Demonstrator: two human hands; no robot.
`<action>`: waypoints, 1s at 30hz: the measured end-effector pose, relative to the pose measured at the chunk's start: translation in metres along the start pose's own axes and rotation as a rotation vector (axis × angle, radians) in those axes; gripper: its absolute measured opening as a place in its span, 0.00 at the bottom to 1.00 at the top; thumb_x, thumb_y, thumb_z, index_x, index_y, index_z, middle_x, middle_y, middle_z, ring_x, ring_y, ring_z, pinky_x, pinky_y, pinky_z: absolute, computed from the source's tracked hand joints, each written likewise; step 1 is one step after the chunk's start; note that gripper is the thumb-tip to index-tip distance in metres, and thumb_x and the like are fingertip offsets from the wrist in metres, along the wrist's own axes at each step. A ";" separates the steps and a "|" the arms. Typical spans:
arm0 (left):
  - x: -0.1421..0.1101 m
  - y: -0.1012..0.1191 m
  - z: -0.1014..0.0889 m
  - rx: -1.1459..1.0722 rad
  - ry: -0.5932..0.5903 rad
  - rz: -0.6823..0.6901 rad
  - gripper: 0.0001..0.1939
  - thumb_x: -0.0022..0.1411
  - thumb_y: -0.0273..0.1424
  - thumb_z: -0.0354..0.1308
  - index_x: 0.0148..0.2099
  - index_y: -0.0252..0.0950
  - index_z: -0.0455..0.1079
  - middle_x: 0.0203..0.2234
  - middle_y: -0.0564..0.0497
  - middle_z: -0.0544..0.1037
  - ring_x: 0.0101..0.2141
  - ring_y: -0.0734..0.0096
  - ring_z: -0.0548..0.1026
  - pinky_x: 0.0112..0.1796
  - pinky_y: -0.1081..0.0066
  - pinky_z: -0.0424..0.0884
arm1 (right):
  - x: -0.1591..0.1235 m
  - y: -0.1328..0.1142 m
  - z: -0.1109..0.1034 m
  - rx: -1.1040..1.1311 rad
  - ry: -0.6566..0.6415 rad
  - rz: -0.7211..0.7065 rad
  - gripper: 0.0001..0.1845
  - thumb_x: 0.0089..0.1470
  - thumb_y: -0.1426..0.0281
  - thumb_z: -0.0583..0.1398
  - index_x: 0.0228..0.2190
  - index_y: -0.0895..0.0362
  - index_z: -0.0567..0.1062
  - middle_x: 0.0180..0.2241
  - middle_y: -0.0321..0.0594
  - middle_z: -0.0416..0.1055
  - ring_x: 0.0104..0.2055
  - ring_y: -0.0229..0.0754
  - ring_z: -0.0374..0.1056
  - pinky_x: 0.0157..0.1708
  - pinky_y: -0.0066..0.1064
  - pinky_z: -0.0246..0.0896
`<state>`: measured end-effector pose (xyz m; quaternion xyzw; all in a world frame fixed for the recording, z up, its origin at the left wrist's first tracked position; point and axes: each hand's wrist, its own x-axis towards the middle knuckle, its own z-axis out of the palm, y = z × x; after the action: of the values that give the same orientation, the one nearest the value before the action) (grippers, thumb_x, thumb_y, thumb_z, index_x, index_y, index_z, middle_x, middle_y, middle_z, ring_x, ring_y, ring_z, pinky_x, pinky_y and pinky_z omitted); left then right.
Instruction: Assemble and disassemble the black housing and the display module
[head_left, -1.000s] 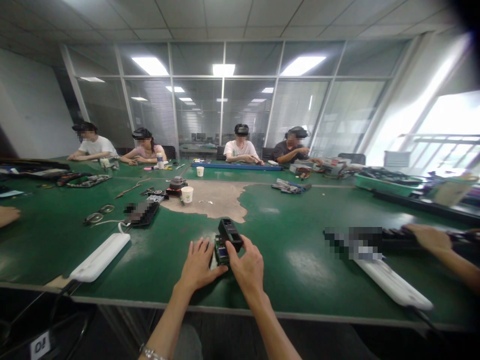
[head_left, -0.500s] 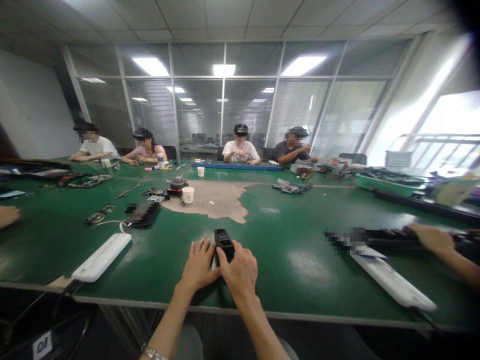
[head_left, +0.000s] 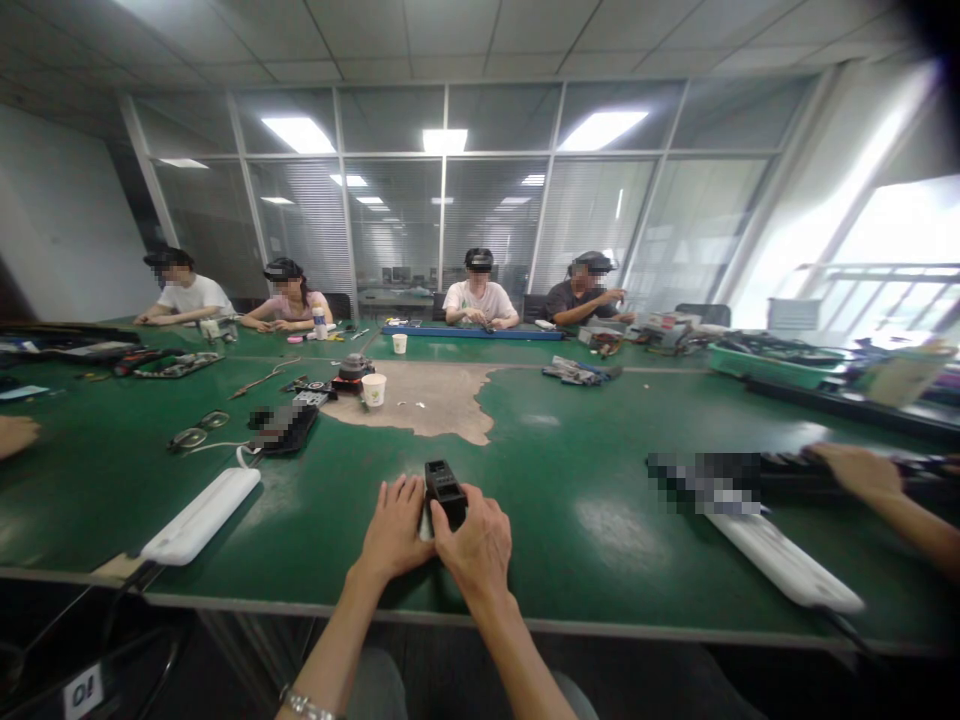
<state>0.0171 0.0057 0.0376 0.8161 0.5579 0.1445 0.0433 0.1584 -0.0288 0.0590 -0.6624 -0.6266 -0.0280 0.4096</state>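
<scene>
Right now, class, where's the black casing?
In the head view, the black casing is below centre, slightly left, between the left hand and right hand, nearer than the brown patch.

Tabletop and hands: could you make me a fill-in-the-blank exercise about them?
Apart from its brownish patch, the tabletop is ____.
The right hand holds a casing coloured ____.
Just beyond the leftmost white bar lies a pair of ____.
The bracelet is on the ____.

Missing words: green; black; glasses; left arm.
</scene>
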 end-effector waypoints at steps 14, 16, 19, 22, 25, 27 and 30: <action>0.002 -0.002 0.005 0.023 0.002 -0.007 0.38 0.58 0.40 0.47 0.69 0.31 0.48 0.66 0.44 0.54 0.66 0.53 0.47 0.64 0.52 0.38 | -0.007 0.011 0.013 -0.049 -0.069 0.029 0.32 0.54 0.53 0.58 0.53 0.61 0.67 0.43 0.49 0.73 0.46 0.51 0.67 0.46 0.37 0.53; 0.001 -0.001 0.005 0.018 0.003 -0.005 0.38 0.59 0.40 0.47 0.69 0.32 0.49 0.66 0.44 0.54 0.66 0.53 0.47 0.64 0.51 0.39 | -0.007 0.011 0.014 -0.045 -0.081 0.021 0.28 0.55 0.54 0.58 0.50 0.59 0.69 0.41 0.47 0.74 0.45 0.50 0.67 0.45 0.37 0.53; 0.001 -0.001 0.004 0.016 0.008 -0.006 0.38 0.59 0.40 0.48 0.69 0.34 0.49 0.66 0.45 0.54 0.66 0.53 0.47 0.64 0.50 0.38 | -0.010 0.013 0.013 -0.036 -0.094 -0.006 0.23 0.55 0.56 0.58 0.48 0.57 0.70 0.38 0.45 0.74 0.44 0.48 0.67 0.44 0.35 0.53; 0.001 -0.001 0.003 0.013 0.007 -0.001 0.38 0.57 0.39 0.50 0.69 0.38 0.50 0.66 0.46 0.54 0.66 0.52 0.47 0.64 0.49 0.39 | -0.013 0.013 0.011 -0.029 -0.088 -0.030 0.23 0.55 0.57 0.58 0.48 0.57 0.69 0.39 0.45 0.74 0.44 0.47 0.67 0.43 0.34 0.53; 0.000 -0.001 0.002 0.005 0.017 0.011 0.37 0.57 0.41 0.51 0.68 0.40 0.52 0.66 0.46 0.55 0.66 0.52 0.48 0.63 0.48 0.39 | -0.015 0.013 0.010 -0.033 -0.079 -0.038 0.21 0.56 0.58 0.58 0.48 0.56 0.69 0.40 0.44 0.74 0.44 0.47 0.67 0.43 0.33 0.53; -0.001 -0.001 0.001 0.001 0.022 0.014 0.36 0.57 0.42 0.51 0.67 0.41 0.53 0.66 0.46 0.55 0.66 0.51 0.48 0.63 0.48 0.39 | -0.016 0.013 0.011 -0.041 -0.071 -0.035 0.20 0.56 0.59 0.58 0.47 0.56 0.69 0.39 0.44 0.74 0.43 0.47 0.67 0.44 0.34 0.53; -0.001 0.000 0.000 0.002 0.024 0.005 0.36 0.57 0.44 0.52 0.67 0.41 0.54 0.66 0.46 0.56 0.65 0.51 0.48 0.63 0.48 0.39 | -0.016 0.013 0.012 -0.054 -0.067 -0.033 0.19 0.56 0.59 0.58 0.47 0.56 0.70 0.37 0.44 0.74 0.42 0.47 0.68 0.43 0.34 0.53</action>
<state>0.0164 0.0046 0.0369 0.8158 0.5563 0.1541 0.0354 0.1605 -0.0327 0.0357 -0.6633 -0.6499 -0.0295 0.3700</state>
